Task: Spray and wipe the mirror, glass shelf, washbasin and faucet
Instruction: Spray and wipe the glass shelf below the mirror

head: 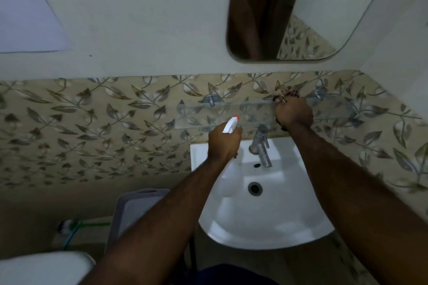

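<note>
Glass shelf [208, 113], clear and mounted on two metal brackets [211, 99] against a band of leaf-patterned wall tile [92, 122], runs directly above the washbasin and below the mirror. A person's right hand [294, 112] rests on the right half of the shelf, its fingers curled tight around a bunched, patterned cloth [286, 96] that presses against the shelf's rear edge where it meets the tile, just left of the right-hand bracket. The left hand [223, 143] hovers near the shelf's front edge, left of centre, with its fingers wrapped around a white spray bottle [229, 125]. Only the bottle's trigger head shows, and its red-tipped nozzle points up toward the glass.

A chrome faucet [262, 146] stands between the two forearms, behind the bowl of the white washbasin [266, 215], with its spout reaching out over the basin. The round metal drain [255, 188] sits in the middle of the bowl. Both bare forearms stretch in from the bottom of the frame, the right one crossing over the basin's right rim.

The mirror [289, 18], with rounded lower corners, hangs on the pale painted wall above the tile band and reflects more leaf tile and a dark brown upright surface. A sheet of paper [27, 18] is fixed to the wall at upper left. Below, a grey plastic container [139, 206] stands left of the basin, a green hose [92, 224] lies beside it, and a white rounded fixture [44, 266] fills the lower-left corner.
</note>
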